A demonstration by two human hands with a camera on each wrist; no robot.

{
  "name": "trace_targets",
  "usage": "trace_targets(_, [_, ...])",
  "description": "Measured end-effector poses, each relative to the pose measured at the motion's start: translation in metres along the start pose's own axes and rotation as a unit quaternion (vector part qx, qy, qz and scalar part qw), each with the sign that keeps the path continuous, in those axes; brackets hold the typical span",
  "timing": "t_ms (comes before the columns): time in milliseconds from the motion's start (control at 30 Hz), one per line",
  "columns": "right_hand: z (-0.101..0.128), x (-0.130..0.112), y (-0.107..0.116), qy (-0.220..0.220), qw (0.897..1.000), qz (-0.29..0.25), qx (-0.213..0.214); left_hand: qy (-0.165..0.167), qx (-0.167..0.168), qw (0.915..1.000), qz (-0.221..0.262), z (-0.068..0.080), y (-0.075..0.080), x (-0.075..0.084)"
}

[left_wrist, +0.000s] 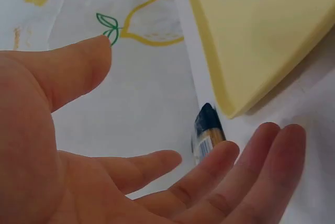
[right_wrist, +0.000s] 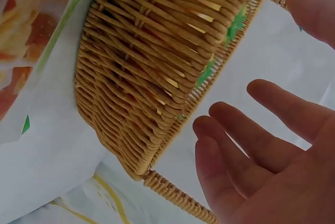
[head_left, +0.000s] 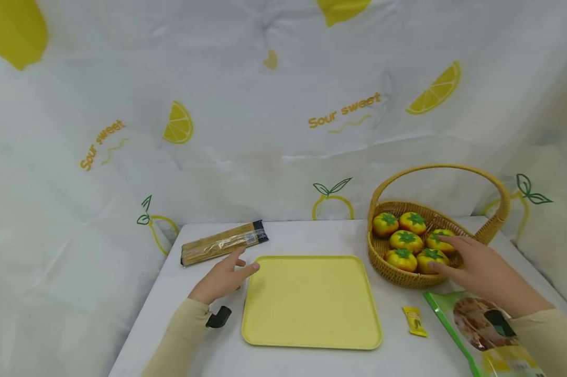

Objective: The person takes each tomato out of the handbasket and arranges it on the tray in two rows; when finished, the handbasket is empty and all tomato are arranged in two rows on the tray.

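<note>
Reaching lower right, our right hand (head_left: 472, 262) spreads empty fingers over basket (head_left: 408, 277) fruit (head_left: 432, 257) | left hand (head_left: 224, 277) relaxed, empty, beside tray (head_left: 312, 301) | risk: clumsy grab tips basket

My right hand (right_wrist: 272, 156) spread with fingers loose beside the wicker basket (right_wrist: 152, 72), holding nothing I can see, orange and green fruit (right_wrist: 230, 20) glimpsed over the basket's rim, printed packet (right_wrist: 31, 30) left of the basket
</note>
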State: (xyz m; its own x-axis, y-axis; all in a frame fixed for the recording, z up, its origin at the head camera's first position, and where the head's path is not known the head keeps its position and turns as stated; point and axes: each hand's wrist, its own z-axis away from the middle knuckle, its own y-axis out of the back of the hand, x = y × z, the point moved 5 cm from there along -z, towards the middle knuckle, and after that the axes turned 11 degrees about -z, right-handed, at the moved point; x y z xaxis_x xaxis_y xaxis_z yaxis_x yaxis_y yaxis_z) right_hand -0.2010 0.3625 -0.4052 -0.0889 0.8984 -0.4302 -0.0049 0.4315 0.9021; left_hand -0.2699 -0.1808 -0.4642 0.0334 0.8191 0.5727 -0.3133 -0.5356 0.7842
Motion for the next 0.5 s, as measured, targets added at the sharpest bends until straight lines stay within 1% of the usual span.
trace_targets(133, [-0.01,0.001,-0.004,-0.006,1.0,0.004,-0.012,0.019,-0.017,0.9995,0.018,-0.006,-0.006,-0.001])
trace_targets(267, [-0.021,0.003,-0.008,-0.015,1.0,0.005,-0.022,0.033,-0.013,0.9982,0.049,-0.01,-0.009,-0.004])
trace_targets(367, [-0.026,0.006,-0.012,-0.026,0.999,0.009,-0.027,0.03,-0.012,0.998,0.054,-0.013,-0.012,-0.004])
trace_targets(500, [-0.029,0.01,-0.018,-0.039,0.998,0.014,-0.04,0.028,-0.028,0.997,0.067,-0.016,-0.017,-0.005])
